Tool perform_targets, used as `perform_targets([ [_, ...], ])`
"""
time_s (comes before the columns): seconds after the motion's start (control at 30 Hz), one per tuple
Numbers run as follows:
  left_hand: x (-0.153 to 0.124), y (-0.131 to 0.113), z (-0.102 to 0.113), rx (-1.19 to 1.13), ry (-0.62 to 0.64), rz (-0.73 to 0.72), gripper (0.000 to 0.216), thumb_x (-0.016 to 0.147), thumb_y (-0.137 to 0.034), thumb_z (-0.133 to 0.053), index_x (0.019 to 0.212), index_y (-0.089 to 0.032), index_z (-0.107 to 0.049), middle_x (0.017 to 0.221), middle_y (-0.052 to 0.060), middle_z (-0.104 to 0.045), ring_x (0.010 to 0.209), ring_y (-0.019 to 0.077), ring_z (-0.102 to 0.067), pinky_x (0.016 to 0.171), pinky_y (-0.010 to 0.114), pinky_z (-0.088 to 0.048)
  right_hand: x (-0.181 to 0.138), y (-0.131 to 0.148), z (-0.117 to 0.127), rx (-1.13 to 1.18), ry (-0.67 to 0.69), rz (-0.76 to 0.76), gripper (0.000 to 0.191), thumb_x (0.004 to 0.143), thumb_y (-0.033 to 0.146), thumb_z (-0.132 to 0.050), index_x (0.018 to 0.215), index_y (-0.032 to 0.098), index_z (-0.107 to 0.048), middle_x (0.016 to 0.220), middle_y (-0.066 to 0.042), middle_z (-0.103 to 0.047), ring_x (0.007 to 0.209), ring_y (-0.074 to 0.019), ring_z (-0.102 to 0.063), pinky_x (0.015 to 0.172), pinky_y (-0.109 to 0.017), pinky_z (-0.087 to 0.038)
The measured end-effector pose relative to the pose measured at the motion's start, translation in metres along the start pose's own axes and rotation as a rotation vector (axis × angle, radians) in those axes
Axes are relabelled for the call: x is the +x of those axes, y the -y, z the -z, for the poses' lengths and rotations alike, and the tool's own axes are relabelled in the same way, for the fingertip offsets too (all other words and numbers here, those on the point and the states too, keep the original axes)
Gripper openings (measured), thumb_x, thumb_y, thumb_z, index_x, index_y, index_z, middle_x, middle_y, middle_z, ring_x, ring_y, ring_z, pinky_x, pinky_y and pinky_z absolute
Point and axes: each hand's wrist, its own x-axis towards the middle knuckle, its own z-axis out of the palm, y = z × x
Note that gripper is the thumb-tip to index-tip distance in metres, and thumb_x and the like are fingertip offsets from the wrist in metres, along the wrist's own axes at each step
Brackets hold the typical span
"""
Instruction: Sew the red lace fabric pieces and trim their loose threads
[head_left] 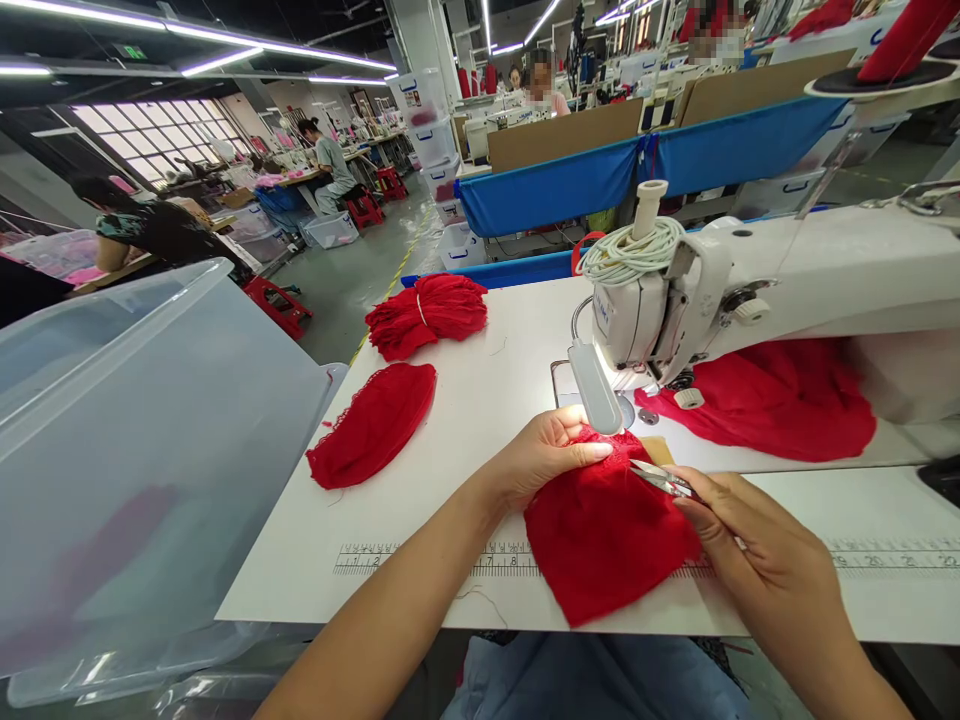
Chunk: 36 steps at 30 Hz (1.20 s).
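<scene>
Pinches red lace-edged cloth [607, 550] with left fingers [586, 456].
Grips silver metal snips [666, 481] in right fingers [705, 518] at cloth's far right.

Along the near edge of the white sewing table [300, 590] runs a printed ruler scale [510, 563], on which 1 and 2 read clearly toward the left corner, then 7 and 8; its figures toward the right are less certain. Dark lettering on the sewing machine's head [616, 325] and a green ceiling sign [133, 52] are too small to read.
</scene>
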Motion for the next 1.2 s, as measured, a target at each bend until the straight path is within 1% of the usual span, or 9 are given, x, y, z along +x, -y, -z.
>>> perform_targets([
  [0.27, 0.000, -0.002, -0.003, -0.018, -0.011, 0.012, 0.034, 0.069, -0.028, -0.084, 0.096, -0.015, -0.069, 0.082, 0.005, -0.073, 0.075, 0.0151, -0.068, 0.069, 0.022, -0.050, 0.003, 0.007, -0.006, 0.030, -0.034, -0.008, 0.029, 0.096, 0.038, -0.051, 0.117, 0.029, -0.068, 0.101, -0.003, -0.071, 0.090, -0.0201, -0.066, 0.082, -0.032, -0.051],
  [0.47, -0.001, -0.002, -0.004, -0.030, 0.005, 0.009, 0.030, 0.069, -0.027, -0.084, 0.093, -0.015, -0.068, 0.079, 0.004, -0.072, 0.073, 0.0135, -0.067, 0.067, 0.021, -0.050, 0.007, 0.003, -0.006, -0.010, -0.014, 0.056, 0.028, 0.094, 0.037, -0.053, 0.116, 0.029, -0.069, 0.100, -0.003, -0.072, 0.089, -0.0196, -0.068, 0.070, -0.028, -0.052],
  [0.63, -0.001, 0.000, -0.002, -0.034, -0.005, 0.011, 0.026, 0.071, -0.026, -0.082, 0.090, -0.015, -0.068, 0.077, 0.003, -0.071, 0.071, 0.0132, -0.067, 0.066, 0.021, -0.050, 0.009, 0.015, -0.005, 0.127, -0.027, -0.025, 0.025, 0.096, 0.037, -0.049, 0.109, 0.028, -0.068, 0.098, -0.003, -0.072, 0.087, -0.0186, -0.067, 0.068, -0.026, -0.053],
  [0.77, 0.000, 0.001, -0.004, -0.034, -0.005, 0.013, 0.029, 0.070, -0.027, -0.083, 0.092, -0.015, -0.069, 0.080, 0.003, -0.072, 0.073, 0.0141, -0.067, 0.068, 0.022, -0.049, 0.011, 0.028, -0.013, 0.182, -0.103, -0.109, 0.023, 0.088, 0.044, -0.059, 0.102, 0.027, -0.065, 0.084, 0.000, -0.069, 0.068, -0.0161, -0.063, 0.061, -0.025, -0.052],
  [0.83, 0.000, 0.001, -0.005, -0.016, -0.005, 0.021, 0.030, 0.068, -0.028, -0.084, 0.090, -0.015, -0.069, 0.078, 0.003, -0.071, 0.073, 0.0146, -0.066, 0.068, 0.022, -0.049, 0.014, 0.033, -0.017, 0.159, -0.120, -0.115, 0.016, 0.085, 0.040, -0.064, 0.092, 0.026, -0.065, 0.073, 0.001, -0.065, 0.059, -0.0147, -0.058, 0.056, -0.025, -0.049],
  [0.93, 0.000, 0.000, -0.004, 0.009, -0.026, 0.020, 0.029, 0.070, -0.033, -0.082, 0.085, -0.014, -0.067, 0.075, 0.002, -0.068, 0.067, 0.0121, -0.062, 0.064, 0.021, -0.047, 0.016, 0.039, -0.014, 0.269, -0.023, -0.069, 0.011, 0.085, 0.026, -0.056, 0.077, 0.025, -0.063, 0.064, 0.002, -0.061, 0.053, -0.0127, -0.054, 0.051, -0.023, -0.045],
  [1.07, -0.001, 0.000, -0.002, 0.040, -0.095, -0.009, 0.033, 0.070, -0.035, -0.081, 0.089, -0.014, -0.063, 0.076, 0.001, -0.065, 0.064, 0.0100, -0.059, 0.062, 0.019, -0.045, 0.013, 0.047, -0.002, 0.523, 0.378, 0.038, 0.012, 0.079, 0.020, -0.052, 0.072, 0.023, -0.061, 0.060, 0.003, -0.061, 0.049, -0.0111, -0.053, 0.047, -0.021, -0.044],
  [1.13, -0.001, 0.000, -0.002, 0.067, -0.112, -0.027, 0.035, 0.069, -0.032, -0.082, 0.090, -0.015, -0.061, 0.079, 0.001, -0.065, 0.068, 0.0104, -0.059, 0.064, 0.019, -0.046, 0.010, 0.048, 0.000, 0.560, 0.377, -0.042, 0.012, 0.079, 0.022, -0.052, 0.074, 0.022, -0.063, 0.063, 0.003, -0.062, 0.052, -0.0113, -0.055, 0.049, -0.020, -0.045],
  [1.2, -0.001, 0.001, -0.002, 0.084, -0.101, -0.032, 0.036, 0.069, -0.030, -0.082, 0.094, -0.014, -0.060, 0.083, 0.002, -0.065, 0.072, 0.0117, -0.061, 0.068, 0.021, -0.047, 0.009, 0.047, -0.002, 0.548, 0.227, -0.170, 0.011, 0.081, 0.026, -0.057, 0.075, 0.023, -0.066, 0.067, 0.002, -0.065, 0.057, -0.0118, -0.058, 0.053, -0.019, -0.047],
])
